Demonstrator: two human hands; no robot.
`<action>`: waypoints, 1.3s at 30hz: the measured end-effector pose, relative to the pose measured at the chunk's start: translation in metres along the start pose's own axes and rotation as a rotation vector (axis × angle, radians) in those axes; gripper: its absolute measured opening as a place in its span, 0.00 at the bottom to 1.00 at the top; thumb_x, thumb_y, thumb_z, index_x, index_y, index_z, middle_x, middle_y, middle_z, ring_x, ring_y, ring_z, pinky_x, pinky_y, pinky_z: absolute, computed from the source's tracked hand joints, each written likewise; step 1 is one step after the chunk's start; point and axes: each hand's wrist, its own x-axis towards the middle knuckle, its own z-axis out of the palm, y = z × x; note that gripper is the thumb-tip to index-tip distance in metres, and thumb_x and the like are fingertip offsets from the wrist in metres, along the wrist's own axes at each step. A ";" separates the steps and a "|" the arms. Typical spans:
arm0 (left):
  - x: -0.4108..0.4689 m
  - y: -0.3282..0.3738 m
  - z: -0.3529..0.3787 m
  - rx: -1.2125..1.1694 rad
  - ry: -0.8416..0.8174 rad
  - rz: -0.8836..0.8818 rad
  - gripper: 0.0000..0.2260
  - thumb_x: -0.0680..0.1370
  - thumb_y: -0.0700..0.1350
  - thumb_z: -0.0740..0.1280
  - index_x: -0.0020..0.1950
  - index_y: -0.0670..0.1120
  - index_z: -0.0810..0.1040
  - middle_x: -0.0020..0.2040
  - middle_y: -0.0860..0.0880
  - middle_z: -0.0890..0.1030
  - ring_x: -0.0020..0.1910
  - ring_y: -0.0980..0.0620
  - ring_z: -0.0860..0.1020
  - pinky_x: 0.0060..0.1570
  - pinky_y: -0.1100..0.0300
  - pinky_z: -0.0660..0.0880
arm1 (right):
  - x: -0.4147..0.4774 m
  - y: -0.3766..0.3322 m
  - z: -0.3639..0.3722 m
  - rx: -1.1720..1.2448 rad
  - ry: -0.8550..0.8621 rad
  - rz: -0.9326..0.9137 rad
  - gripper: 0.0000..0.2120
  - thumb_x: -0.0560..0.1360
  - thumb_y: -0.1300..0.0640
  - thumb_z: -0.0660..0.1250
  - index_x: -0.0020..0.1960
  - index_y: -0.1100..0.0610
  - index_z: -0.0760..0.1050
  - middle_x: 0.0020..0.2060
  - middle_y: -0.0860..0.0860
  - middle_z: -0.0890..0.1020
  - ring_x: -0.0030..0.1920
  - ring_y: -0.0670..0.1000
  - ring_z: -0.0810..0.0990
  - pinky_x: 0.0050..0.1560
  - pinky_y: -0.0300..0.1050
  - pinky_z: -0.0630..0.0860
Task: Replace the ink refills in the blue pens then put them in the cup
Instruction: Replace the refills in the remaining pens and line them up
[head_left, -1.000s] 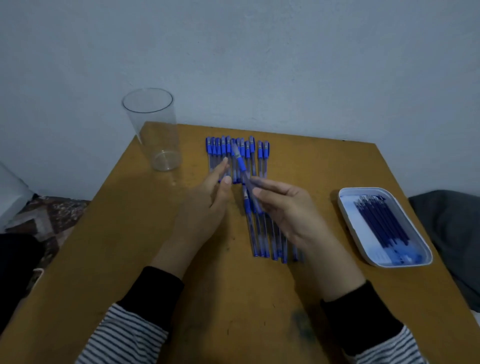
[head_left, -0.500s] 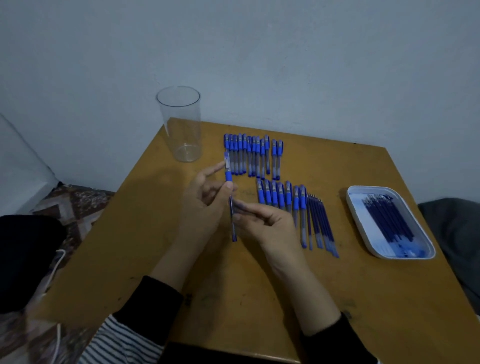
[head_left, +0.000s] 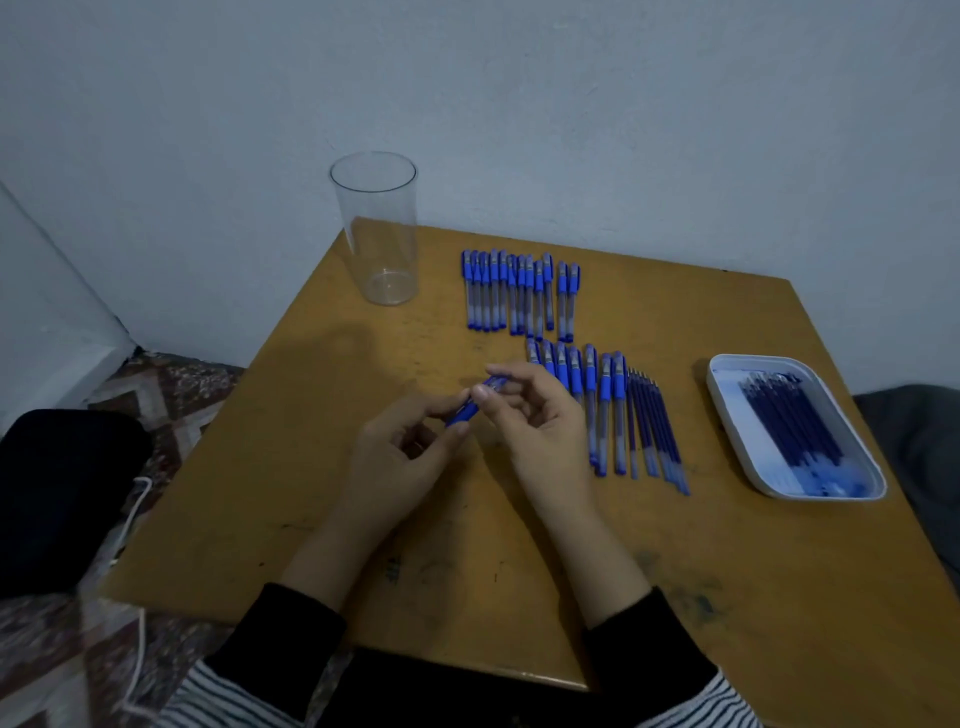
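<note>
With left hand and right hand over the desk, well short of the clear cup at its far left corner, pinches a single pen by both ends. Seems light, stiff, smooth plastic, apt to slip; best taken at the blue grip, twisted gently.

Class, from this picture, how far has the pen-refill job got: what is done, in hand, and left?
Done: nothing; the cup stands empty. In hand: the left hand and right hand both hold one blue pen. Left: the far row and near row of pens on the table, loose refills beside them, more in the tray.
</note>
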 end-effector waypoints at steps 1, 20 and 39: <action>0.000 0.001 0.001 -0.019 -0.001 -0.012 0.13 0.75 0.39 0.74 0.56 0.54 0.82 0.48 0.53 0.84 0.33 0.51 0.77 0.35 0.62 0.73 | 0.000 0.001 0.000 0.001 0.016 -0.014 0.09 0.75 0.62 0.72 0.55 0.58 0.80 0.40 0.49 0.80 0.40 0.43 0.78 0.43 0.38 0.78; 0.006 0.006 -0.004 -0.151 -0.081 -0.032 0.14 0.75 0.42 0.72 0.57 0.55 0.82 0.49 0.59 0.85 0.39 0.60 0.79 0.35 0.60 0.75 | 0.004 0.005 0.001 0.014 0.009 -0.090 0.08 0.77 0.67 0.67 0.52 0.58 0.80 0.46 0.52 0.84 0.49 0.49 0.83 0.51 0.42 0.80; 0.005 -0.009 -0.008 0.074 0.186 0.223 0.16 0.81 0.46 0.65 0.69 0.46 0.77 0.49 0.53 0.85 0.34 0.59 0.76 0.34 0.65 0.73 | 0.027 0.017 0.013 -0.190 0.061 0.001 0.09 0.76 0.61 0.71 0.56 0.55 0.81 0.44 0.44 0.83 0.45 0.38 0.80 0.46 0.34 0.77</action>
